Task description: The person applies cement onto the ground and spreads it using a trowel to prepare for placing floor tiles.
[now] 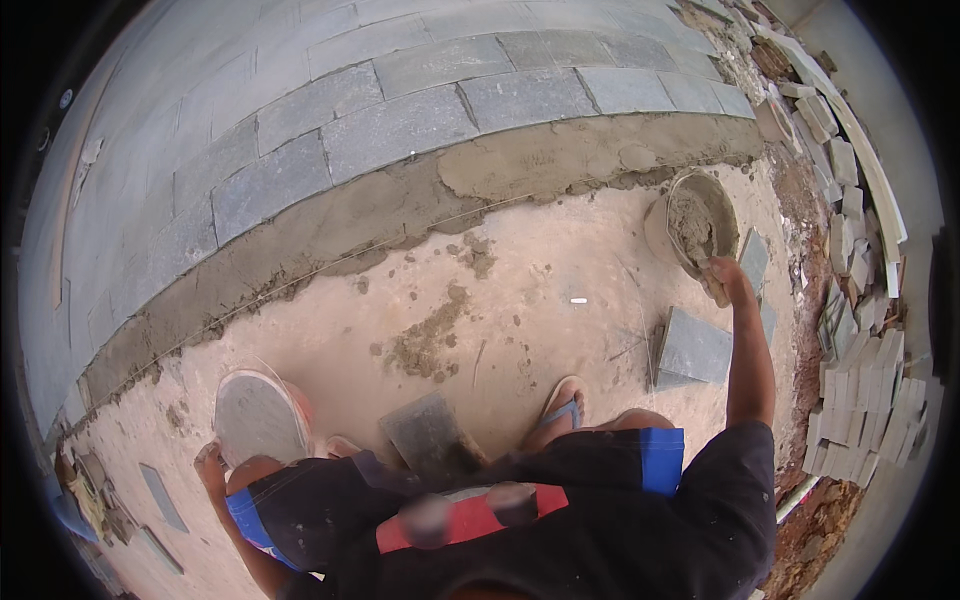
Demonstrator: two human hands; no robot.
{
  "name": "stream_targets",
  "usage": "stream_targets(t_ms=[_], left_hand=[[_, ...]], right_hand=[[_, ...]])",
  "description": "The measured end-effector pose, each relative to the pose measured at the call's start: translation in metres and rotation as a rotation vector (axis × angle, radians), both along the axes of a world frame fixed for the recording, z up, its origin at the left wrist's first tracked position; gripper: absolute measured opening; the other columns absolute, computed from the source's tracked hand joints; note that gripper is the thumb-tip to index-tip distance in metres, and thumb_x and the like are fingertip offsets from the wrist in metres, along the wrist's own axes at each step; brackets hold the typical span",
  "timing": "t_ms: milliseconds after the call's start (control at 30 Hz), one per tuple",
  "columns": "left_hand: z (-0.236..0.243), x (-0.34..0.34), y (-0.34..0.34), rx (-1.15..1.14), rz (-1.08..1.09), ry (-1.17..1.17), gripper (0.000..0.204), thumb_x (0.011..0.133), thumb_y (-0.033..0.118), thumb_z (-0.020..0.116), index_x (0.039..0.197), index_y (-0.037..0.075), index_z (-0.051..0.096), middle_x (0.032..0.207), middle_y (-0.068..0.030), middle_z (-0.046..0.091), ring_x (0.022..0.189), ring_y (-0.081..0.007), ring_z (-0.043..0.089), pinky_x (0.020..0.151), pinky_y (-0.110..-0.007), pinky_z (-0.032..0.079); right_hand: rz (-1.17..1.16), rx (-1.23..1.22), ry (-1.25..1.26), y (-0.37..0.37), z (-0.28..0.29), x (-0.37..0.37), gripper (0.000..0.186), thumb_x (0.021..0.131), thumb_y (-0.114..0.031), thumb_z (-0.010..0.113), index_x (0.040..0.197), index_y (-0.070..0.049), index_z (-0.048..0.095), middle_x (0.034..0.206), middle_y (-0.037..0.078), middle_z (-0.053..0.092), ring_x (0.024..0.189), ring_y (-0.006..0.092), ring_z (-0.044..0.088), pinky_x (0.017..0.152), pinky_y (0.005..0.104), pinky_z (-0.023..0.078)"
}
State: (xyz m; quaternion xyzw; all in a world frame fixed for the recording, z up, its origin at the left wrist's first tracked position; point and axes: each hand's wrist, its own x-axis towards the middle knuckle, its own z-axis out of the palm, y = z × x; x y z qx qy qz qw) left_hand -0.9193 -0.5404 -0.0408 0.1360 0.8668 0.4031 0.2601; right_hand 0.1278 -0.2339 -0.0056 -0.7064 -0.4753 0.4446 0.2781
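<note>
My right hand (722,271) is closed at the near rim of a round bucket (660,232) holding wet grey mortar (690,222). The fingers overlap the rim, and mortar-coloured smears show just below them. Down at the left, my left hand (211,468) hangs beside my knee, next to a second bucket (300,412). That bucket contains a smooth grey fill (255,422). The left fingers look loosely apart with nothing visible in them. Across the far side runs a band of spread mortar (540,160), bordering rows of laid grey stone tiles (400,130).
A taut string (400,240) follows the mortar's near edge. Loose tiles lie by my right arm (694,347) and between my feet (428,430). Mortar crumbs (430,335) dot the floor. Stacked cut stone pieces (865,400) line the right wall.
</note>
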Motion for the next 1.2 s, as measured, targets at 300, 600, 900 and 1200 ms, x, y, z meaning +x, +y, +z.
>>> stream_targets(t_ms=[300, 600, 900, 1200], left_hand=[[-0.002, -0.044, -0.069, -0.249, -0.04, 0.186, 0.022, 0.086, 0.021, 0.064, 0.095, 0.002, 0.068, 0.072, -0.0025, 0.061, 0.059, -0.011, 0.055, 0.05, -0.025, 0.043], [0.05, -0.082, 0.031, 0.091, -0.083, 0.26, 0.025, 0.089, 0.024, 0.062, 0.103, 0.004, 0.067, 0.083, 0.001, 0.06, 0.074, -0.0082, 0.053, 0.063, -0.023, 0.04], [0.191, 0.001, 0.233, 0.303, -0.349, 0.52, 0.041, 0.088, 0.036, 0.066, 0.108, 0.0, 0.067, 0.095, -0.007, 0.067, 0.093, -0.0141, 0.062, 0.083, -0.028, 0.047], [0.287, 0.113, 0.346, 0.589, -0.669, 0.553, 0.047, 0.087, 0.042, 0.065, 0.111, 0.001, 0.067, 0.102, -0.0104, 0.067, 0.103, -0.0188, 0.062, 0.092, -0.032, 0.048]], right_hand=[[-0.335, -0.114, 0.212, -0.019, 0.006, -0.033, 0.026, 0.09, -0.03, 0.061, 0.094, -0.004, 0.062, 0.071, 0.007, 0.06, 0.053, 0.0172, 0.057, 0.047, 0.0289, 0.047], [-0.114, 0.177, -0.076, -0.023, 0.112, -0.098, 0.038, 0.091, -0.03, 0.053, 0.114, -0.001, 0.061, 0.079, 0.0, 0.058, 0.062, 0.0106, 0.053, 0.054, 0.0251, 0.042], [0.267, 0.412, -0.224, 0.025, 0.138, -0.278, 0.041, 0.081, -0.016, 0.061, 0.119, 0.0, 0.061, 0.092, 0.004, 0.063, 0.079, 0.0109, 0.055, 0.072, 0.026, 0.046], [0.542, 0.559, -1.023, 0.089, 0.022, -0.428, 0.055, 0.08, -0.018, 0.063, 0.131, -0.009, 0.047, 0.121, 0.026, 0.055, 0.095, 0.0424, 0.063, 0.084, 0.0502, 0.05]])
